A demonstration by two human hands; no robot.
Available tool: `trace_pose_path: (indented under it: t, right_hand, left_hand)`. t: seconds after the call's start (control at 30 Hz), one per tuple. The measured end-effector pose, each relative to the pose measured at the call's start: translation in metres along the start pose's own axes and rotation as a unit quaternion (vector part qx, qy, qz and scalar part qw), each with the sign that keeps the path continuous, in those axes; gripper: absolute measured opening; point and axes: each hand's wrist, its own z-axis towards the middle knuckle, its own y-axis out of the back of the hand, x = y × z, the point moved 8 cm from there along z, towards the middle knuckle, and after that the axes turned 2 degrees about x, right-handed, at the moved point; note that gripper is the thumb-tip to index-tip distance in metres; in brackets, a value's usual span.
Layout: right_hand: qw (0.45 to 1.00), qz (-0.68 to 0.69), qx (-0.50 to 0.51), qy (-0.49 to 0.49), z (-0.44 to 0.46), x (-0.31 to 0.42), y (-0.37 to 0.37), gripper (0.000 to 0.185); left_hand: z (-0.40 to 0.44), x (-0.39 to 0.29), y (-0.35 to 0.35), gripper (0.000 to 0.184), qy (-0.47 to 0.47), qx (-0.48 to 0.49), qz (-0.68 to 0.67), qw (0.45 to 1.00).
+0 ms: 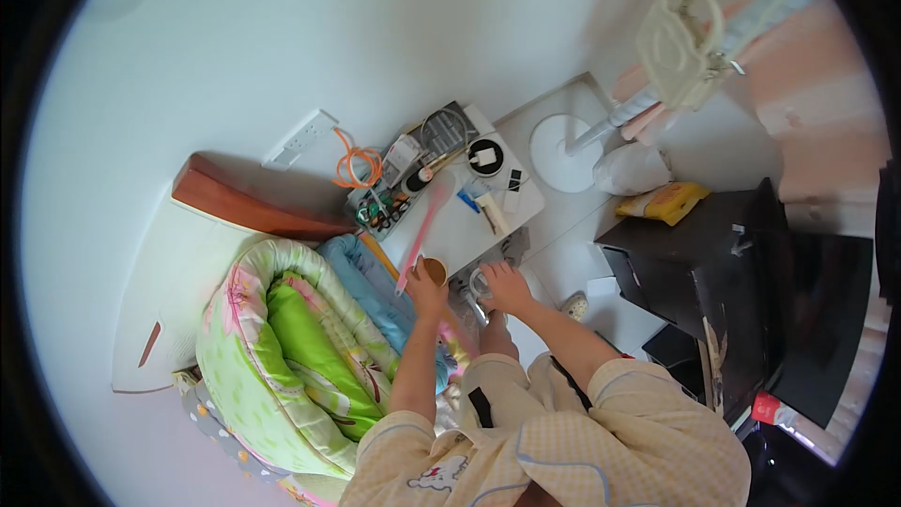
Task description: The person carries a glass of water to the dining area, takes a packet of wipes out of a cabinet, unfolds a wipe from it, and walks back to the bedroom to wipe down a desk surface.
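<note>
Left hand [427, 293] at the white table's [460, 242] near edge, fingers curled around a round brown thing [435, 270]; its opening faces up, perhaps so that the inside can be seen. Right hand [505, 288] just beside, partly closed, fingers bent on a pale ring-shaped thing [480, 283], apparently gripping its side; exact contact too small to tell. Both things sit close together in front of the body, likely for easy sight and reach. Long pink tool [430, 221] slants over the tabletop, lower end by the left hand. Orange cable [358, 167] looped near the wall socket [302, 139], presumably bundled to take up slack.
</note>
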Motion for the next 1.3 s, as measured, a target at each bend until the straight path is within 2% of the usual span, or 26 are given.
trace_pose_path:
  t: [0.07,0.17,0.27,0.37,0.5,0.67,0.7,0.77,0.83,0.9,0.97,1.0,1.03,1.1,1.17,1.2,1.23,1.3]
  right_hand:
    - [1.0,-0.016,0.015,0.002,0.021,0.006,-0.018,0.069]
    - [0.999,-0.036,0.026,-0.011,0.048,0.005,-0.04,0.07]
    - [0.999,-0.053,-0.01,0.002,0.076,0.005,-0.046,0.071]
    - [0.997,-0.056,0.008,-0.049,0.099,-0.004,-0.058,0.068]
    - [0.996,-0.063,0.013,-0.062,0.126,-0.006,-0.067,0.069]
    - [0.993,-0.087,0.0,-0.079,0.14,-0.006,-0.076,0.06]
    - [0.993,-0.085,-0.002,-0.08,0.142,-0.007,-0.078,0.06]
    - [0.992,-0.02,0.057,-0.11,0.144,-0.014,-0.092,0.059]
    - [0.992,-0.008,0.06,-0.108,0.143,-0.017,-0.096,0.062]
    - [0.992,0.005,0.062,-0.108,0.136,-0.017,-0.093,0.065]
    - [0.996,-0.006,-0.063,-0.068,0.124,-0.008,-0.064,0.066]
    - [0.995,-0.01,-0.069,-0.075,0.114,-0.007,-0.052,0.066]
    - [0.995,0.054,-0.069,-0.041,0.102,-0.001,-0.04,0.064]
    - [0.989,0.134,-0.063,0.013,0.072,0.003,-0.022,0.057]
    - [0.981,0.17,-0.072,0.059,0.032,-0.005,-0.009,0.048]
    - [0.975,0.186,-0.088,0.087,0.008,-0.011,0.002,0.043]
    - [0.976,0.178,-0.107,0.071,-0.016,-0.025,0.012,0.043]
    - [0.978,0.187,-0.088,0.016,-0.058,-0.062,0.026,0.034]
  left_hand:
    - [0.004,0.01,-0.002,0.076,-0.008,-0.03,-0.018,0.999]
    - [0.012,0.025,-0.007,0.078,-0.004,-0.017,-0.027,0.999]
    - [0.021,0.034,-0.013,0.081,0.016,0.001,-0.039,0.999]
    - [0.024,0.04,-0.021,0.084,-0.001,0.002,-0.053,0.999]
    - [0.028,0.041,-0.026,0.089,-0.015,-0.006,-0.056,0.998]
    - [0.033,0.041,-0.03,0.093,0.019,-0.019,-0.081,0.996]
    - [0.032,0.038,-0.032,0.093,0.005,-0.012,-0.078,0.997]
    - [0.031,0.034,-0.03,0.093,-0.012,-0.007,-0.074,0.997]
    - [0.027,0.029,-0.033,0.097,-0.015,0.019,-0.047,0.999]
    - [0.024,0.028,-0.031,0.1,-0.005,0.015,-0.044,0.999]
    - [0.023,0.021,-0.027,0.102,-0.002,0.01,-0.046,0.999]
    - [0.022,0.018,-0.023,0.102,0.0,0.016,-0.039,0.999]
    - [0.021,0.012,-0.02,0.102,-0.003,0.022,-0.034,0.999]
    - [0.017,0.01,-0.016,0.095,-0.036,-0.006,0.025,0.999]
    - [0.004,-0.024,0.013,0.086,-0.004,-0.015,0.117,0.993]
    - [-0.002,-0.036,0.018,0.082,-0.027,-0.053,0.12,0.991]
    - [-0.008,-0.047,0.021,0.077,-0.05,-0.093,0.123,0.987]
    - [-0.017,-0.072,0.016,0.074,-0.115,-0.103,0.1,0.983]
